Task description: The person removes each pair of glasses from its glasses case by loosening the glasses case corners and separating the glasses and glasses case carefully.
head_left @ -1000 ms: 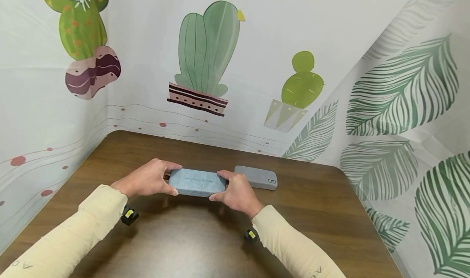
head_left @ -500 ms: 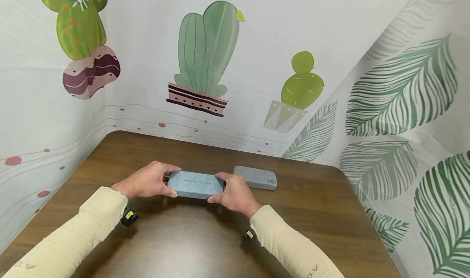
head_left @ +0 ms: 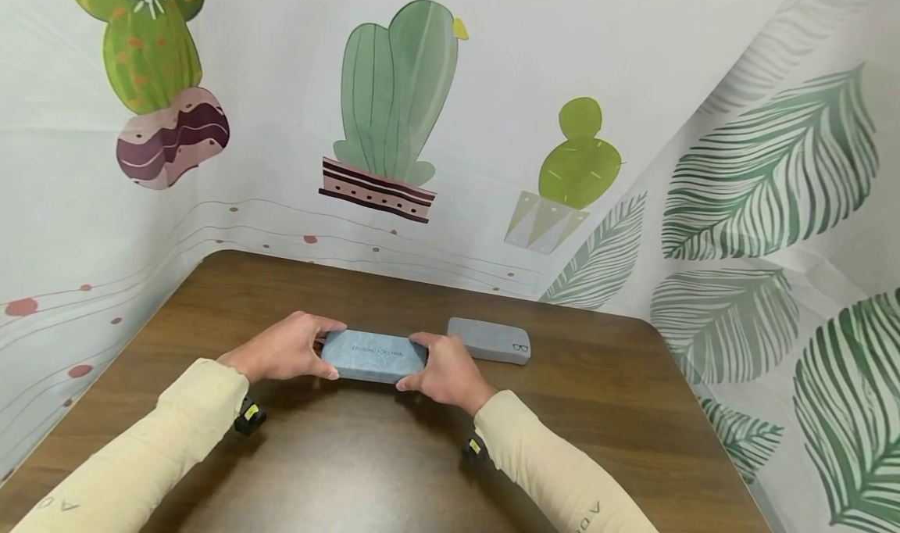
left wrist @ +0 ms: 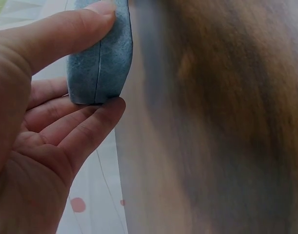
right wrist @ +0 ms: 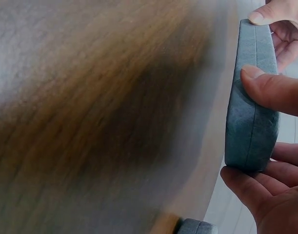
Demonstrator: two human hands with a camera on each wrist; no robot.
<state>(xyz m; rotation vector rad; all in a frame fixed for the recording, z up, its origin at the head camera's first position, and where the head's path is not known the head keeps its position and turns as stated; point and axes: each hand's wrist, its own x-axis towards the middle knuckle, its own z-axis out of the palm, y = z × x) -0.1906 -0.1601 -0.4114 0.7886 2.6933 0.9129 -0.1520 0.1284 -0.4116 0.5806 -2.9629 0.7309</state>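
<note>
A blue glasses case (head_left: 374, 355) with dark lettering on its lid is held level between both hands, its seam closed. At its left end, my left hand (head_left: 291, 347) grips it with the thumb on the near side and fingers around the end. My right hand (head_left: 450, 369) pinches the right end, thumb in front; in the right wrist view that thumb (right wrist: 270, 87) presses the case's side near the seam. Shadow lies on the wood below, and the wrist views show the case just above the table. Behind the right hand rests a grey glasses case (head_left: 495, 341) with a spectacles mark.
The brown wooden table (head_left: 394, 463) ends at a white curtain (head_left: 281, 126) printed with cacti and leaves. Black wrist cameras hang under both cuffs, the left camera (head_left: 249, 416) nearer the table's left side.
Both hands and the blue glasses case have shifted slightly nearer and left. The lid's tilt has changed a little. The grey glasses case has stayed put.
</note>
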